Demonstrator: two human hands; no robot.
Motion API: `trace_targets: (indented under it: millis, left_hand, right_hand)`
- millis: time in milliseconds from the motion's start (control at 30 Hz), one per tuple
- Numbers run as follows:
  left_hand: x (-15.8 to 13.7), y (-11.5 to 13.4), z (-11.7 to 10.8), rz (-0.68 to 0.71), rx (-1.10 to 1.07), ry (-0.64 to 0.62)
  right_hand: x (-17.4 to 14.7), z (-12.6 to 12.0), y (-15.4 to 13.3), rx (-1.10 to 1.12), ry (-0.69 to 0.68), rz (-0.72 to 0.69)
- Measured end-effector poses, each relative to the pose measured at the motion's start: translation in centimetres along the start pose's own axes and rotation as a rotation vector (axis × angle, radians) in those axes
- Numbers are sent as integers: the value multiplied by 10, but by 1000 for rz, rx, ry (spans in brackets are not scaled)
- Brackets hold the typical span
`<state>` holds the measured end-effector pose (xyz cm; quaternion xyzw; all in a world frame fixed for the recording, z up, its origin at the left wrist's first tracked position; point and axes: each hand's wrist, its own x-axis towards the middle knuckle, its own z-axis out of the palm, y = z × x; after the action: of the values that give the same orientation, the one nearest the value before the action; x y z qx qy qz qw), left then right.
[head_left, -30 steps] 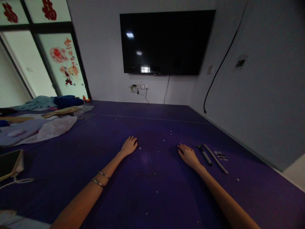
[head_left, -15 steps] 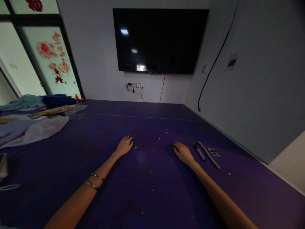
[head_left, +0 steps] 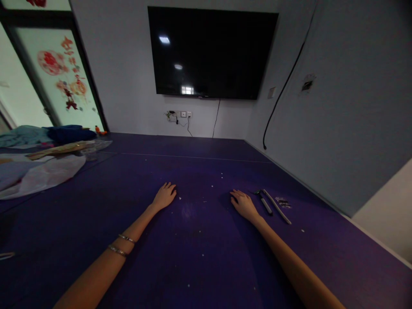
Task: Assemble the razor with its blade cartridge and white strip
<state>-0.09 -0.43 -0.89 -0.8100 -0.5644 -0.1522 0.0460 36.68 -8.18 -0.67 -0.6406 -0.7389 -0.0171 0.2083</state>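
My left hand (head_left: 164,196) lies palm down on the purple tabletop (head_left: 144,266), fingers apart and nothing in it. Two silvery bangles (head_left: 122,244) circle that forearm. To the right, my right hand (head_left: 243,203) also rests flat on the surface, its fingers loosely spread and holding nothing. Just beyond it on the right lies a tool with a grey-and-black handle (head_left: 266,206), its thin head pointing away from me. Beside that tool is a pale curved strip (head_left: 277,207). A small dark-and-clear packet (head_left: 283,202) sits further right. Small white scraps (head_left: 212,186) dot the surface between my hands.
Teal cloth (head_left: 24,136), dark blue cloth (head_left: 71,134) and translucent plastic sheeting (head_left: 54,174) are heaped at the left. An orange object (head_left: 100,131) stands behind them. A television (head_left: 212,53) hangs on the far wall above sockets (head_left: 180,114). A black cable (head_left: 283,92) hangs at the right.
The whole view has shifted slightly, so the scene sits a little further left. Both hands stay where they were on the tabletop.
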Motion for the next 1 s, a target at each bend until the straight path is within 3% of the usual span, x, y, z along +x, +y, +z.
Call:
trace_targets:
  millis: [133, 267, 433, 767, 1000]
  left_hand:
    - [0, 1, -2, -6, 35, -4]
    - [1, 0, -1, -16, 62, -16]
    - [3, -3, 2, -22, 44, -20]
    - [3, -3, 1, -10, -70, 32]
    - [6, -4, 1, -15, -38, 20]
  right_hand:
    - [6, -14, 7, 68, 113, 16]
    - [11, -49, 30, 126, 258, 144]
    - [-4, -80, 67, 74, 170, 382]
    - [-30, -72, 84, -28, -30, 461]
    - [-33, -70, 86, -16, -64, 449]
